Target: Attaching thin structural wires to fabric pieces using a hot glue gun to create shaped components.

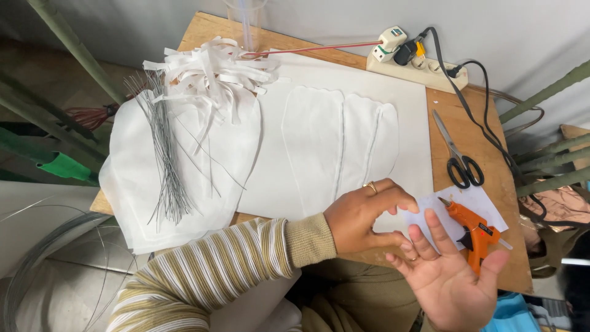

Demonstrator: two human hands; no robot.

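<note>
We see our left hand (362,218) pinching, fingertips together, at the near edge of the cut white fabric petal pieces (338,144); whether it grips anything we cannot tell. Our right hand (448,270) is spread, palm up, grasping nothing. At three o'clock lies the orange hot-glue gun (470,230), untouched. Petals look cut; the bundle of thin grey wires (166,160) at nine o'clock seems unattached. The wooden table's (445,101) near edge is close; bare room remains toward the black-handled scissors (458,154).
</note>
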